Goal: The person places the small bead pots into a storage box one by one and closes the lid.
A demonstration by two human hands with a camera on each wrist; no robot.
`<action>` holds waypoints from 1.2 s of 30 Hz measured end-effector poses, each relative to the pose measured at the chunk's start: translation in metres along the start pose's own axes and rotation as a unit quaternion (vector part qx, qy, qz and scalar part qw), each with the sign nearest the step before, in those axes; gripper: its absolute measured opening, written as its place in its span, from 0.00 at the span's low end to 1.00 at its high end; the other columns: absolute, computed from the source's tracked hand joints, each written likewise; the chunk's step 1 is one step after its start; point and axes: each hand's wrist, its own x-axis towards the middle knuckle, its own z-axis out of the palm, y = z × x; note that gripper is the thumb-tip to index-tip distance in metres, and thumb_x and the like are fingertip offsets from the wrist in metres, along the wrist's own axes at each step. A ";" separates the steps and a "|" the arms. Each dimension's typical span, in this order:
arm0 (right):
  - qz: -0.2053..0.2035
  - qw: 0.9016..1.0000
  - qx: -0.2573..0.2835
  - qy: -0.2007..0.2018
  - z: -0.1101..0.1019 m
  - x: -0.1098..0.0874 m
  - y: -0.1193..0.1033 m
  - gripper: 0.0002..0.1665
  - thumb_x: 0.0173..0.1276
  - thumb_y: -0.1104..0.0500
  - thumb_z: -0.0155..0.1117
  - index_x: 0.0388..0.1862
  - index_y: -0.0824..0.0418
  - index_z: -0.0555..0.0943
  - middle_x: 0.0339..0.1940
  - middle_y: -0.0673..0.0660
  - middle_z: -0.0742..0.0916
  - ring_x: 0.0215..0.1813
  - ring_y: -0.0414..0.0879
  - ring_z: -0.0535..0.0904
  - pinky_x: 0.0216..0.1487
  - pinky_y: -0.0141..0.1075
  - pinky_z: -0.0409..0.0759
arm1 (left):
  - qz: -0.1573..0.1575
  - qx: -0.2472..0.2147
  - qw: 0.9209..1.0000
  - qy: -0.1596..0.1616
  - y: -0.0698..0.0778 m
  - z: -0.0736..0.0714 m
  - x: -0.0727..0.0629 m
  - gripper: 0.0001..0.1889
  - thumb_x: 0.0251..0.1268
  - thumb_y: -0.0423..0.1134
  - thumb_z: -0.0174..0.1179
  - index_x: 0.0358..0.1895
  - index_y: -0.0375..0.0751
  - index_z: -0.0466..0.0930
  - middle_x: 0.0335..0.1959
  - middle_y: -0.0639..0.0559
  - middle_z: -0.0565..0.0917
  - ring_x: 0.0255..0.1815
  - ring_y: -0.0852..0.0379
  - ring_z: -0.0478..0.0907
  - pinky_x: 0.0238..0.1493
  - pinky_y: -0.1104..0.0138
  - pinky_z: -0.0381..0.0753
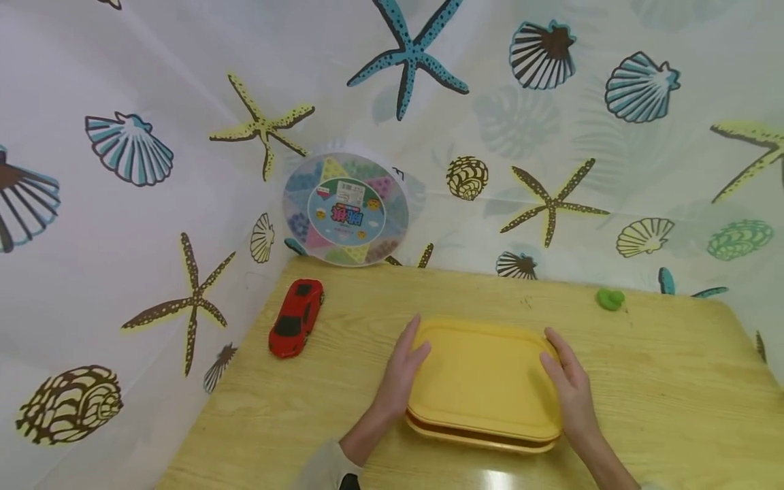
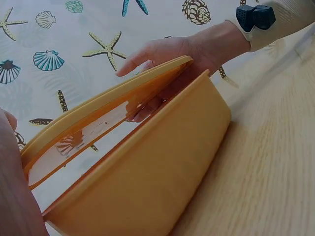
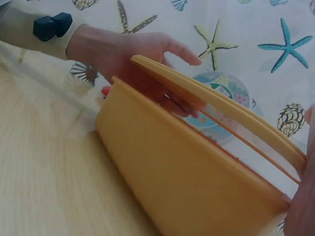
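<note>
A yellow plastic lid [image 1: 484, 378] hangs slightly above a matching yellow box [image 1: 478, 441]. In the left wrist view a gap shows between the raised lid [image 2: 106, 101] and the box [image 2: 152, 162], which stands on the table. My left hand [image 1: 398, 371] holds the lid's left edge, its thumb along the rim. On the opposite edge, my right hand [image 1: 572, 391] holds the lid too. Seen from the left wrist, the right hand [image 2: 170, 56] has its thumb above the lid and its other fingers below. The box's contents are hidden.
A red toy car [image 1: 297, 318] rests on the wooden table [image 1: 245, 422] to the left. Behind it, a round game board in packaging [image 1: 346, 207] leans against the patterned cloth [image 1: 465, 122]. A small green object [image 1: 610, 299] lies at the back right.
</note>
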 end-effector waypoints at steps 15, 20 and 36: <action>0.015 0.998 -0.053 0.015 0.001 -0.018 0.023 0.31 0.88 0.52 0.45 0.82 0.65 0.64 0.83 0.63 0.65 0.84 0.60 0.53 0.68 0.13 0.60 | 0.004 -0.008 1.000 -0.017 -0.024 0.002 -0.018 0.34 0.87 0.43 0.38 0.85 0.31 0.40 0.86 0.35 0.42 0.86 0.36 0.35 0.83 0.38 0.35; 0.012 0.997 -0.070 0.012 0.000 -0.021 0.025 0.31 0.88 0.52 0.45 0.82 0.64 0.63 0.83 0.64 0.65 0.84 0.60 0.54 0.67 0.13 0.59 | -0.003 -0.015 1.000 -0.016 -0.029 0.004 -0.023 0.32 0.89 0.44 0.35 0.85 0.34 0.41 0.86 0.37 0.43 0.86 0.37 0.35 0.83 0.38 0.36; 0.031 0.985 -0.167 -0.021 -0.028 -0.021 0.035 0.37 0.89 0.46 0.37 0.88 0.57 0.47 0.87 0.65 0.54 0.85 0.67 0.48 0.84 0.52 0.54 | -0.002 0.116 0.993 0.008 -0.041 -0.024 -0.017 0.33 0.89 0.53 0.28 0.86 0.39 0.42 0.87 0.44 0.43 0.87 0.44 0.37 0.84 0.43 0.39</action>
